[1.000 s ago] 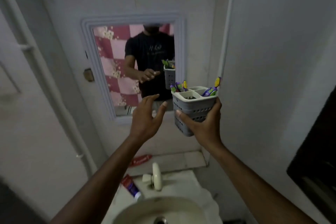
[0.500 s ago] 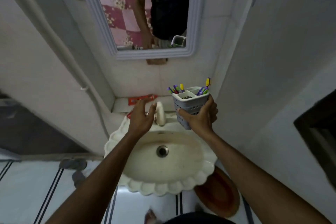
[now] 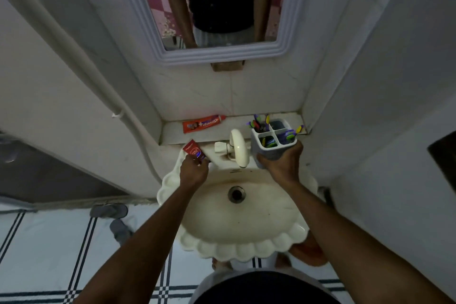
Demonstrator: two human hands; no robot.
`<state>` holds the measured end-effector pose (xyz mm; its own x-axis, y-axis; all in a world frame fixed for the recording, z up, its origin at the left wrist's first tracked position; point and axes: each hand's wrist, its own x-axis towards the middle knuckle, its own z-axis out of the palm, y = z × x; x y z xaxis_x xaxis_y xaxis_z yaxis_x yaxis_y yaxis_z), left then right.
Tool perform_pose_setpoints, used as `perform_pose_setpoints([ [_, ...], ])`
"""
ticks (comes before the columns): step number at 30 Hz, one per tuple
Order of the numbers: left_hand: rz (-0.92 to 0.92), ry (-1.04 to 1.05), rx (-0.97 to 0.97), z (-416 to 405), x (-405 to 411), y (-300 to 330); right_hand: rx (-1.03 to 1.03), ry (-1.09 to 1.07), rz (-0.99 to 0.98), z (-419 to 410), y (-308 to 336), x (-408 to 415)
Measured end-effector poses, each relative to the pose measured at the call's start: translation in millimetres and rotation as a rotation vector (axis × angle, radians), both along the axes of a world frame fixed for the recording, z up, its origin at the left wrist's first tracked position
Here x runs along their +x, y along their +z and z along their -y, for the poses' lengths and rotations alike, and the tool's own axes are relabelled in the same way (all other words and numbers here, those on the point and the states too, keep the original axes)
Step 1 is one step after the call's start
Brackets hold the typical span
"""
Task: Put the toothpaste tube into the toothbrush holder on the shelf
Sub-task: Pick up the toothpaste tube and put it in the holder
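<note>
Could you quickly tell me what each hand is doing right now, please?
Left hand: closed on the red toothpaste tube at the sink's back edge.
Right hand: closed around the grey toothbrush holder, held up beside the tap.

The orange toothpaste tube (image 3: pixel 203 123) on the shelf (image 3: pixel 172 134) reads roughly "Closeup"; other lettering is illegible.

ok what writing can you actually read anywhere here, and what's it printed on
"Closeup", roughly, white script seen upside down: orange toothpaste tube lying on the shelf.
White script on the red end of the toothpaste tube at the left hand: too blurred to read.
Toothbrush holder in the right hand: no text visible.
</note>
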<state>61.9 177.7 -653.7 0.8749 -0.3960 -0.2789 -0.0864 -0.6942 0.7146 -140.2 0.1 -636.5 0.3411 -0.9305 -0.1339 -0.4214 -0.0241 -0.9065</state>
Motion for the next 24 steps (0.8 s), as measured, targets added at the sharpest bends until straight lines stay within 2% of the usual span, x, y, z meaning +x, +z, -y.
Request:
perform_pose_setpoints([
  [6, -0.123, 0.046, 0.166, 10, 26, -22, 0.051, -0.049, -0.034, -15, -22, -5],
  [11, -0.335, 0.21, -0.048, 17, 34, -22, 0.091, -0.05, 0.033, -21, -18, -5],
  [15, -0.274, 0.194, -0.007, 15, 40, -17, 0.094, 0.018, 0.041, -13, -18, -12],
  [24, -0.29, 0.216, 0.035, 33, 27, -6, 0.109, -0.002, 0.032, -1, -8, -17],
])
